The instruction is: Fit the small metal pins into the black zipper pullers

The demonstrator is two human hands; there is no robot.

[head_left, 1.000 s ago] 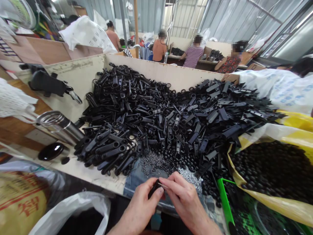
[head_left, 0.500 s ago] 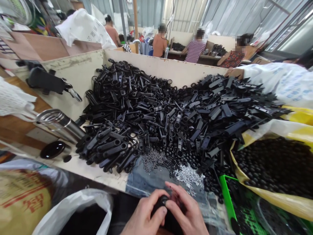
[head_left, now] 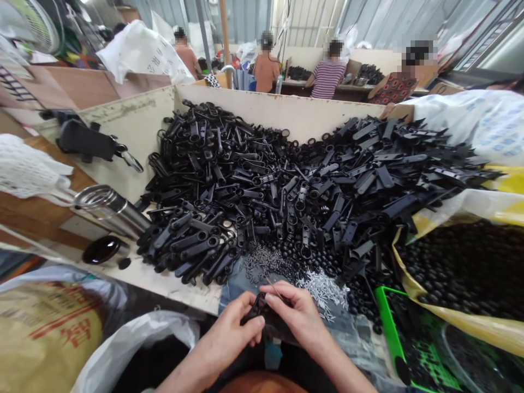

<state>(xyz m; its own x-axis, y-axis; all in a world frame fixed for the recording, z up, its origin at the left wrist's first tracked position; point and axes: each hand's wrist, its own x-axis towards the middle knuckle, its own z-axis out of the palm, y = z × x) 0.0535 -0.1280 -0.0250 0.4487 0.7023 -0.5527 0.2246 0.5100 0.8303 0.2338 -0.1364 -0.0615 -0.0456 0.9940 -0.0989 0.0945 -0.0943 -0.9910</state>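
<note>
My left hand [head_left: 241,322] and my right hand [head_left: 292,316] meet low in the view, just in front of a denim cloth [head_left: 233,295]. My left hand grips a small black plastic part [head_left: 257,307], which is partly hidden by my fingers. The fingertips of my right hand pinch a thin metal pin [head_left: 275,290] right beside that part. Just past my hands lie a heap of silver pins [head_left: 321,289] and a patch of small grey metal pieces [head_left: 264,261]. Loose black beads [head_left: 292,256] spread between them.
A large heap of black plastic handles [head_left: 262,191] fills a board-walled bin [head_left: 278,106]. A yellow-lined bag of black beads [head_left: 462,262] and a green tray edge [head_left: 388,333] are at right. A steel flask [head_left: 110,210] lies at left. Several co-workers sit beyond.
My hands have risen from their low, cupped position and moved slightly apart, and the thin pin now shows between them. The whole view has shifted slightly.
</note>
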